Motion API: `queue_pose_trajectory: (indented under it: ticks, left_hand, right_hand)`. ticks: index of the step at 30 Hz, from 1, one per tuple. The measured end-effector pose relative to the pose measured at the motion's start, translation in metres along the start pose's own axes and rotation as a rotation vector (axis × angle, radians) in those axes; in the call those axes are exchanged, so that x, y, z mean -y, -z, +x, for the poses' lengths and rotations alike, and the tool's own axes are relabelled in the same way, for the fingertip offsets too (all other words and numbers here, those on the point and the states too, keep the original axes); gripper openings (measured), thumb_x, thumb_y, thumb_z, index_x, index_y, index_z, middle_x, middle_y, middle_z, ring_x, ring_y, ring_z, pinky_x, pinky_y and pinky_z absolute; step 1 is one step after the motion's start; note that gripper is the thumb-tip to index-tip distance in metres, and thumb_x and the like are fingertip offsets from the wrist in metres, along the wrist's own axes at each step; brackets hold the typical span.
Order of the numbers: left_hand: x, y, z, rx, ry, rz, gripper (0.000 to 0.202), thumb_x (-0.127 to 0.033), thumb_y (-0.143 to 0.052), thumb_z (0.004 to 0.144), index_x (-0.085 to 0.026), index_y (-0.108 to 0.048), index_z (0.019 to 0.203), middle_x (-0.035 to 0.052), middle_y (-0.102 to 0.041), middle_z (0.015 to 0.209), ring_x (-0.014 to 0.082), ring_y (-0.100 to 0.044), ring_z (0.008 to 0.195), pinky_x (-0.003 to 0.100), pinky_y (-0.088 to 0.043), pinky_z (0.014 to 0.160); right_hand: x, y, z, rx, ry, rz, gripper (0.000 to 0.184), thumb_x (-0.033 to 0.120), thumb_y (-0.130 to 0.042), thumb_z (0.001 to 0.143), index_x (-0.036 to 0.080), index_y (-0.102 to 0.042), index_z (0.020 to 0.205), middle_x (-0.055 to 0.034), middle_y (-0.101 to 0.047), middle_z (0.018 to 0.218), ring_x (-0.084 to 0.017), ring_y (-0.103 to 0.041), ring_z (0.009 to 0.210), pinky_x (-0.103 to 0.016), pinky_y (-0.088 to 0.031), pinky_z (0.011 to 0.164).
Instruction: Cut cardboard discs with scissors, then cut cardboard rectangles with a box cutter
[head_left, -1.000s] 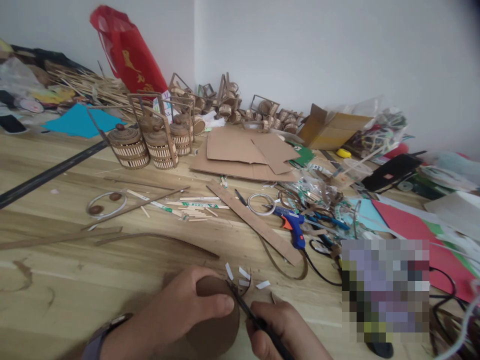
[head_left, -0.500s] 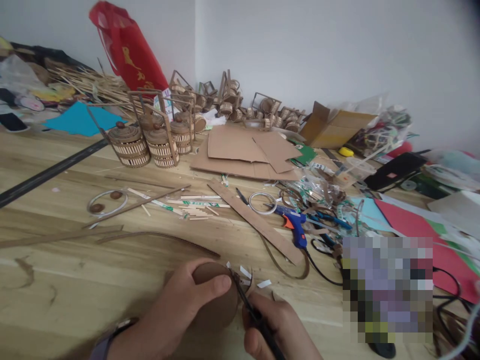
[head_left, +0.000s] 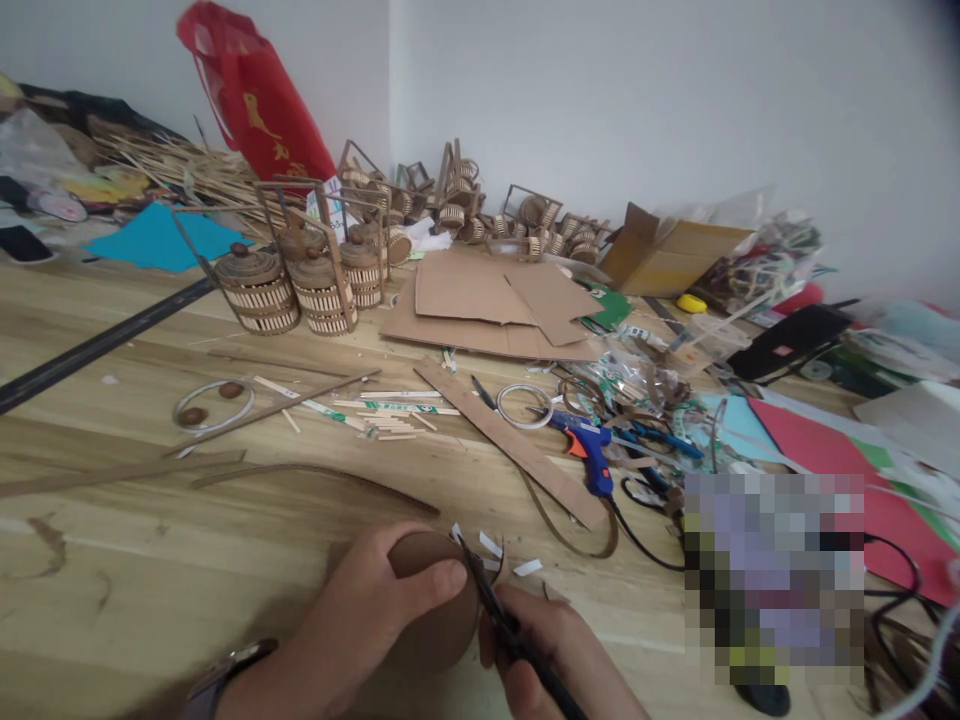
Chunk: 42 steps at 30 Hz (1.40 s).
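Since a second ago, the slim black handheld tool (head_left: pixel 489 600) has shifted slightly up the frame, its tip now overlapping a small white strip (head_left: pixel 455 531). At lower centre, the left hand (head_left: pixel 375 592) grips a brown, round-edged flat piece (head_left: pixel 442 640), thumb across it. The right hand (head_left: pixel 564 632) has its fingers curled around the tool, beside the piece's right edge.

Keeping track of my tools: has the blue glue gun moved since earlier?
No; the blue glue gun lies in the same place beside the cardboard strip.
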<state>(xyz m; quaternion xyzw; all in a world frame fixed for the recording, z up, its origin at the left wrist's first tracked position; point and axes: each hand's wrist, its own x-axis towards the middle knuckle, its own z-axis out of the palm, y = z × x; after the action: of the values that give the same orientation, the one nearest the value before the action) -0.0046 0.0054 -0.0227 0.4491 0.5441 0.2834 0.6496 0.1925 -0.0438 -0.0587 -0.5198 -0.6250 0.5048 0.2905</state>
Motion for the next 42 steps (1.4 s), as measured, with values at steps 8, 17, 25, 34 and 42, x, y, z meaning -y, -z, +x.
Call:
queue_pose_trajectory:
  ticks: [8, 17, 25, 34, 42]
  left_hand:
    - [0.002, 0.001, 0.000, 0.020, 0.016, -0.044, 0.041, -0.049, -0.078, 0.063, -0.023, -0.074, 0.095, 0.0020, -0.081, 0.097, 0.0315, -0.070, 0.101, 0.038, -0.051, 0.088]
    - [0.001, 0.001, -0.002, 0.006, 0.007, -0.020, 0.040, -0.048, -0.078, 0.062, -0.023, -0.075, 0.094, 0.0020, -0.081, 0.096, 0.0319, -0.069, 0.102, 0.040, -0.050, 0.090]
    - [-0.004, 0.000, -0.003, 0.031, 0.006, -0.027, 0.037, -0.047, -0.076, 0.064, -0.023, -0.075, 0.092, 0.0020, -0.081, 0.094, 0.0316, -0.070, 0.100, 0.039, -0.051, 0.088]
    - [0.001, -0.001, -0.001, -0.009, 0.032, -0.049, 0.044, -0.049, -0.077, 0.064, -0.022, -0.073, 0.098, 0.0037, -0.081, 0.100, 0.0327, -0.069, 0.103, 0.041, -0.051, 0.090]
    - [0.000, 0.000, -0.003, -0.007, 0.039, 0.011, 0.046, -0.053, -0.076, 0.063, -0.022, -0.074, 0.098, 0.0050, -0.080, 0.102, 0.0346, -0.068, 0.108, 0.043, -0.050, 0.094]
  right_hand:
    - [0.015, 0.004, 0.000, 0.018, 0.078, 0.003, 0.071, 0.090, -0.038, 0.083, 0.021, -0.046, 0.068, 0.0030, -0.042, 0.059, -0.011, -0.038, 0.054, -0.026, -0.021, 0.048]
    - [0.025, 0.004, -0.004, 0.008, 0.081, -0.042, 0.072, 0.090, -0.031, 0.085, 0.021, -0.044, 0.067, 0.0035, -0.040, 0.058, -0.012, -0.037, 0.054, -0.026, -0.021, 0.048]
    - [0.017, -0.003, -0.002, -0.016, 0.109, -0.006, 0.072, 0.090, -0.032, 0.084, 0.021, -0.044, 0.066, 0.0044, -0.037, 0.056, -0.010, -0.033, 0.050, -0.024, -0.019, 0.045]
    - [0.000, -0.004, 0.000, -0.008, 0.013, -0.001, 0.081, 0.099, -0.030, 0.074, 0.022, -0.053, 0.067, 0.0014, -0.050, 0.056, -0.012, -0.043, 0.051, -0.024, -0.031, 0.048]
    - [0.026, 0.006, -0.002, 0.046, 0.139, -0.056, 0.068, 0.086, -0.035, 0.087, 0.021, -0.048, 0.071, 0.0026, -0.045, 0.061, -0.011, -0.039, 0.054, -0.024, -0.025, 0.047]
